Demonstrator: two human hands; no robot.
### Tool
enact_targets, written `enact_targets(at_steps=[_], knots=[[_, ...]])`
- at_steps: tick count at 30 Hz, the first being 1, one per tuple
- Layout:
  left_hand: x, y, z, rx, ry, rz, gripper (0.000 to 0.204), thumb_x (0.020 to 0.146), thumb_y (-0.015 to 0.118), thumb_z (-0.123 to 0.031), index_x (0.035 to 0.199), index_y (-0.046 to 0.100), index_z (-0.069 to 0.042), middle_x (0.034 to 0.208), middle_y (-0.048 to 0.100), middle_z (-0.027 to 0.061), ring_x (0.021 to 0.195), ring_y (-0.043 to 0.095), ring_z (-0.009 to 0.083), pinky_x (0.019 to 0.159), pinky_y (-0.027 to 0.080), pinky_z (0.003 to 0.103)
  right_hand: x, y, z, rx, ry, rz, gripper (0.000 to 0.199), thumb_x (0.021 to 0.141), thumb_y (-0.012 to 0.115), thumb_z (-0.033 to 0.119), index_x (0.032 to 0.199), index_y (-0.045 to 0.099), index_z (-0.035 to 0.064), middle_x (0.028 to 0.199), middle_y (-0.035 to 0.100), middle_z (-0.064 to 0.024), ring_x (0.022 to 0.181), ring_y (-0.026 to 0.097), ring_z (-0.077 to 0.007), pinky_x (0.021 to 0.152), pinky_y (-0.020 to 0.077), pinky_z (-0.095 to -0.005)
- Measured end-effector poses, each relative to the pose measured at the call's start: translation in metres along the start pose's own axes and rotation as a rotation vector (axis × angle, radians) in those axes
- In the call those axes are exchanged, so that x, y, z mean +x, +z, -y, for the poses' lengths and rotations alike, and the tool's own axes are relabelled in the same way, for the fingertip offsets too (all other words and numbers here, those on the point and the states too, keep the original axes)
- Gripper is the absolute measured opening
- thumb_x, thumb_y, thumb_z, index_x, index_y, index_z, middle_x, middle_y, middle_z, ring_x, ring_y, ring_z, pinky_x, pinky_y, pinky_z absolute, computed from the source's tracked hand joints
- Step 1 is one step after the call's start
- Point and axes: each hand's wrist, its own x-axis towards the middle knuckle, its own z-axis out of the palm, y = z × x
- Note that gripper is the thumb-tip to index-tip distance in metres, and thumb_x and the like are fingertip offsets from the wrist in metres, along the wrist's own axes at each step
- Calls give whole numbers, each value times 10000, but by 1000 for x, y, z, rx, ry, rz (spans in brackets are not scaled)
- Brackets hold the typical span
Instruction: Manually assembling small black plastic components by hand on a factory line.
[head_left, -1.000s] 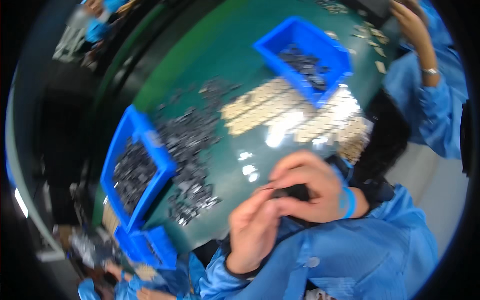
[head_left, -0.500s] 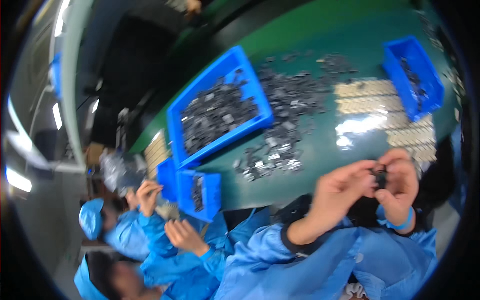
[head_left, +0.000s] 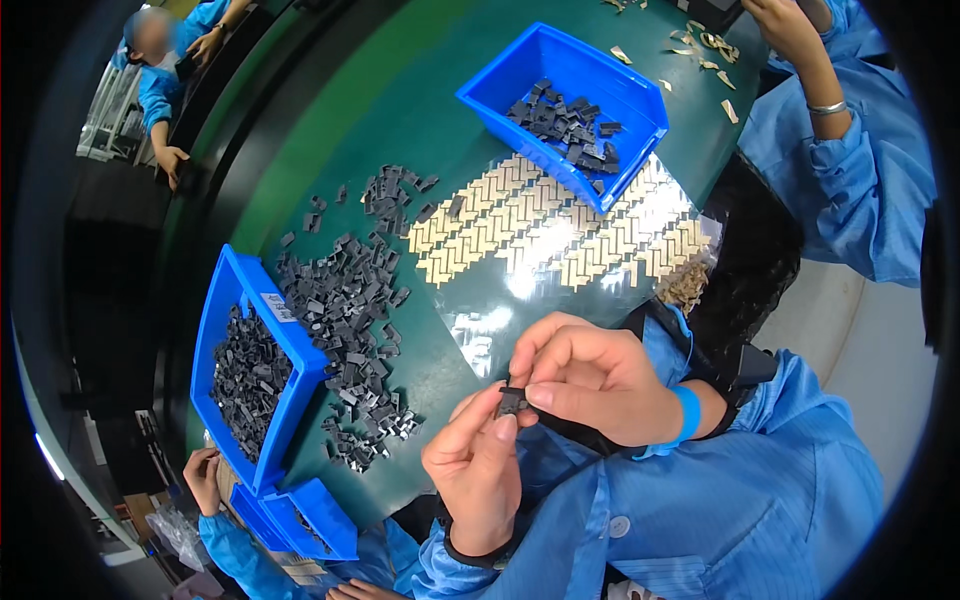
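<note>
Both of my hands meet over the near edge of the green table point(head_left: 400, 110) and pinch one small dark grey part point(head_left: 512, 401) between their fingertips. My left hand point(head_left: 478, 470) holds it from below. From the right, my right hand point(head_left: 597, 375), with a blue wristband, grips it with thumb and forefinger. A loose heap of the same dark parts point(head_left: 350, 330) lies on the table just left of my hands. A clear sheet with rows of gold-coloured pieces point(head_left: 560, 225) lies beyond my hands.
A blue bin point(head_left: 250, 375) full of dark parts stands at the left, another blue bin point(head_left: 565, 105) with fewer parts at the far side. A person in blue point(head_left: 850, 150) works at the right, others at the lower left point(head_left: 205, 475) and far left point(head_left: 170, 80).
The view has swung a lot between frames as my head turned. My hands have stayed together on the small dark part throughout.
</note>
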Motion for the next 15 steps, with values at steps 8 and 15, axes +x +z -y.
enact_targets(at_steps=[8,15], knots=[[-2,5,3,118,100,-7,278,808,563,118,1081,583,66,1072,585,192,879,626,222,796,521,312,0,1,-4,-38,-37,-12,42,830,554,-74,859,551,-45,1034,484,-132,816,575,-136,707,519,-252],[-1,7,0,167,128,15,273,813,556,120,1080,581,71,1074,584,192,884,625,227,802,527,323,0,2,-3,-44,-28,-15,44,820,578,-56,858,558,-51,1015,485,-114,880,538,-134,737,521,-240]])
